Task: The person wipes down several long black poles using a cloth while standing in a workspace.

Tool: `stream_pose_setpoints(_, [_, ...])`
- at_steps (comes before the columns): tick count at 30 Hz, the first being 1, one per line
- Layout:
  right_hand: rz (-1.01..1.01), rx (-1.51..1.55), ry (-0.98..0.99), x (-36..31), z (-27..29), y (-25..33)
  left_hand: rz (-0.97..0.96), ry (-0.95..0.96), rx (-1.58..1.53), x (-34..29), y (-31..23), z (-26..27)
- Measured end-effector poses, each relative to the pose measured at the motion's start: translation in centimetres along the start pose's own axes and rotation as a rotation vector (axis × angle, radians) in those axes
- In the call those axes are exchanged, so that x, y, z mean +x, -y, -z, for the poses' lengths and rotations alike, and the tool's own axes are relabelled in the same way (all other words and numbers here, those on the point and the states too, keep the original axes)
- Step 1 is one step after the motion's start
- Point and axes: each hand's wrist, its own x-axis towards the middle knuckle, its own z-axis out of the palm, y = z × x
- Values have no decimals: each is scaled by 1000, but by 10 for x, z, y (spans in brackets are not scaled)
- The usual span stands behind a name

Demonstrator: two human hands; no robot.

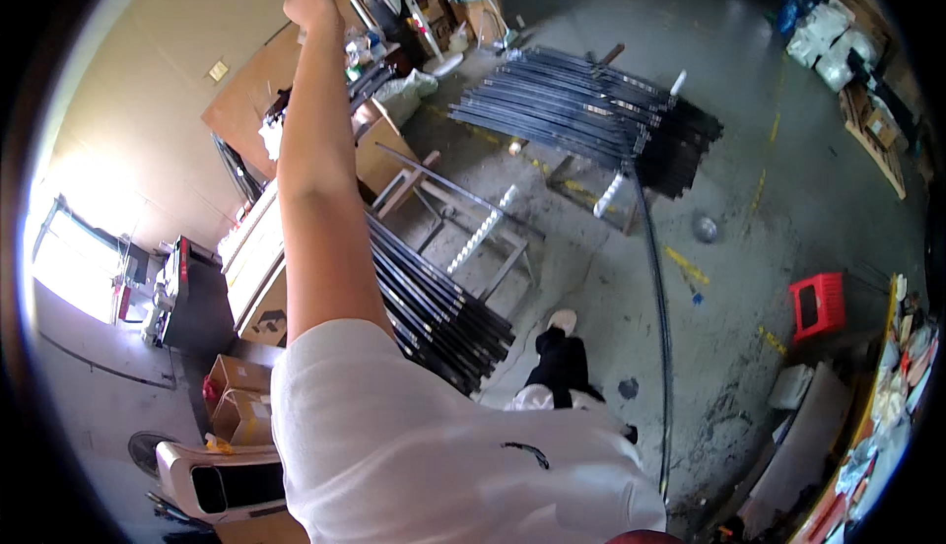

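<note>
My left arm stretches far forward and up, past the near rack. At its end my left hand [309,4] is closed in a fist; a small dark-and-white thing shows beside the fingers, but I cannot make out what they hold. My right hand is out of sight. Below the left arm, a bundle of long black bars [439,312] lies side by side by a metal rack [517,245]. Farther off, many more black bars [552,101] rest in a layer on a second stand. One long black bar [655,298] runs from that stand toward me along my right side.
A red plastic stool [817,307] stands on the right. White plastic bundles [833,41] sit at the far right, near a wooden pallet [872,140]. Cardboard boxes [241,396] and a white-and-black machine [222,485] are at the left. A cluttered shelf [887,396] lines the lower right.
</note>
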Motion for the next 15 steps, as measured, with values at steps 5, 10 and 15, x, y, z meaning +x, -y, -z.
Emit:
stream_pose_setpoints(5, [278, 100, -48, 20, 9, 61, -249, 706, 459, -84, 15, 92])
stream_pose_setpoints(10, [354, 600, -9, 51, 20, 178, 692, 1357, 477, -372, -43, 139])
stream_pose_setpoints(15, [583, 553, 270, 33, 112, 346, 927, 1581, -160, -532, -102, 188])
